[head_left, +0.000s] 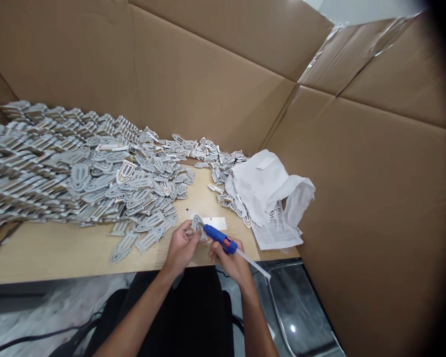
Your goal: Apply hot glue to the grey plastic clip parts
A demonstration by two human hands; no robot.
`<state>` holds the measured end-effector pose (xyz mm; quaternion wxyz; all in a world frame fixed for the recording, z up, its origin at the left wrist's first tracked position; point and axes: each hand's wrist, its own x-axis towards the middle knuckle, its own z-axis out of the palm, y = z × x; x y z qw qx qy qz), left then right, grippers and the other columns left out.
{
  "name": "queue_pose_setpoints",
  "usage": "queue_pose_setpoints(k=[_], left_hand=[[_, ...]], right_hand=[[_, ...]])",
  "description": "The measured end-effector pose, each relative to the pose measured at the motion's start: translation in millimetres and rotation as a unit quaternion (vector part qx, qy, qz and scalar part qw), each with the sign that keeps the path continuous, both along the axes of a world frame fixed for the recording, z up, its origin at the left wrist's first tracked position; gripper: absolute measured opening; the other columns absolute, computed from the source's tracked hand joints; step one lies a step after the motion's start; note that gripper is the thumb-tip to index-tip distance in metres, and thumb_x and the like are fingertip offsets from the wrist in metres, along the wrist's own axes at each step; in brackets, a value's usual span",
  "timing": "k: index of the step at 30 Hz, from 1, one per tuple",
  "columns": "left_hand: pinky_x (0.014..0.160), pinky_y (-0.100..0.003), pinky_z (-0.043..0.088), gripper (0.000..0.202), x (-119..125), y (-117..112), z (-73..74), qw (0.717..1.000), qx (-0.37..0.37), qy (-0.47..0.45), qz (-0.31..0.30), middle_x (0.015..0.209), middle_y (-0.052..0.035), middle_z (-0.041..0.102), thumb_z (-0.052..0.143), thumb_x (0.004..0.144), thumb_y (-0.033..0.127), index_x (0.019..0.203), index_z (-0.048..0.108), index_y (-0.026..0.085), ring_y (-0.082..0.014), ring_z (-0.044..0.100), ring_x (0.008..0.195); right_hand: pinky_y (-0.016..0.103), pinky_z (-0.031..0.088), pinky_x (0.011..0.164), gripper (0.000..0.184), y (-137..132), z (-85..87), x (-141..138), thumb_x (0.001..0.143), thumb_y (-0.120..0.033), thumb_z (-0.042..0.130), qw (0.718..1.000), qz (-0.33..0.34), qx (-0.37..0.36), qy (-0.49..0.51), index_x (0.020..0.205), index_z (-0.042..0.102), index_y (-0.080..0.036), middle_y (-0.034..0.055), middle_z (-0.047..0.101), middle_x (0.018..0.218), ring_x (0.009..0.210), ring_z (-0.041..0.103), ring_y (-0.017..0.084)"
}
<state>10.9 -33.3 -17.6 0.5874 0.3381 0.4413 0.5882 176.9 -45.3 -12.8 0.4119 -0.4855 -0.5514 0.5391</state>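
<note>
Grey cutout (195,220) pinched by my left grip (181,248), right grip (233,260) clasping the glue gun (216,235), I'm seemingly gluing; next needs steady aim.

Head-worn view, looking forward and down, close above the tabletop (67,252), right edge too dark to read

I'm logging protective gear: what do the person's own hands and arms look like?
The left hand and right hand wear no gloves. The left forearm and right forearm are bare, with no sleeve, watch or bracelet visible. Any ring is too small to make out.
</note>
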Motion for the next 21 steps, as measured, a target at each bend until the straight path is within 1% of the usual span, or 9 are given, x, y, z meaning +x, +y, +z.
queue_pose_setpoints(k=[3, 6, 8, 11, 16, 21], left_hand=[[0.077, -0.033, 0.064, 0.051, 0.1, 0.3, 1.4, 1.0, 0.007, -0.01, -0.009, 0.085, -0.0042, 0.076, 0.09, 0.071, 0.05, 0.097, 0.061, 0.017, -0.0218, 0.076, 0.079], [0.076, -0.033, 0.064, 0.056, 0.4, 2.1, -2.6, 1.0, 0.009, -0.012, -0.01, 0.087, -0.0055, 0.077, 0.089, 0.07, 0.053, 0.102, 0.062, 0.017, -0.0219, 0.076, 0.079], [0.076, -0.033, 0.064, 0.058, 0.5, 2.9, -5.2, 1.0, 0.008, -0.011, -0.006, 0.087, -0.0058, 0.077, 0.089, 0.07, 0.054, 0.105, 0.062, 0.017, -0.0217, 0.077, 0.079], [0.077, -0.033, 0.065, 0.057, 0.2, 2.5, -6.0, 1.0, 0.014, -0.008, -0.01, 0.089, -0.0062, 0.077, 0.088, 0.072, 0.053, 0.107, 0.062, 0.017, -0.0221, 0.077, 0.08], [0.081, -0.036, 0.065, 0.051, -0.9, 0.6, -2.2, 0.999, 0.028, -0.002, -0.027, 0.094, -0.0071, 0.078, 0.087, 0.076, 0.049, 0.106, 0.061, 0.017, -0.0239, 0.078, 0.086], [0.081, -0.036, 0.065, 0.051, -1.2, -0.1, -1.3, 0.999, 0.025, -0.002, -0.03, 0.092, -0.0069, 0.078, 0.086, 0.076, 0.049, 0.106, 0.06, 0.017, -0.0241, 0.078, 0.085]], right_hand=[[0.027, 0.05, 0.054, 0.046, 0.8, -4.6, 0.4, 0.087, -0.063, 0.074, 1.0, 0.002, -0.007, 0.001, 0.085, 0.07, -0.017, 0.0047, 0.069, 0.069, 0.055, 0.061, 0.016], [0.026, 0.049, 0.054, 0.044, 1.1, -6.4, 0.6, 0.087, -0.061, 0.075, 1.0, -0.002, -0.006, 0.006, 0.085, 0.07, -0.017, 0.004, 0.068, 0.067, 0.055, 0.06, 0.015], [0.026, 0.048, 0.053, 0.044, 1.6, -6.5, 1.2, 0.087, -0.06, 0.075, 1.0, -0.003, -0.002, -0.008, 0.082, 0.07, -0.017, 0.0037, 0.066, 0.065, 0.054, 0.059, 0.015], [0.025, 0.044, 0.05, 0.044, 2.5, -6.1, 2.6, 0.087, -0.061, 0.075, 0.999, -0.005, 0.004, -0.039, 0.079, 0.068, -0.017, 0.0017, 0.062, 0.061, 0.052, 0.056, 0.015], [0.025, 0.039, 0.048, 0.048, 2.6, -4.1, 3.6, 0.087, -0.064, 0.073, 0.997, -0.007, 0.002, -0.071, 0.07, 0.06, -0.02, -0.0016, 0.054, 0.054, 0.048, 0.051, 0.014], [0.025, 0.036, 0.046, 0.051, 1.7, 1.5, 2.2, 0.087, -0.067, 0.071, 0.996, -0.006, 0.012, -0.089, 0.07, 0.059, -0.021, -0.0025, 0.052, 0.05, 0.046, 0.048, 0.013]])
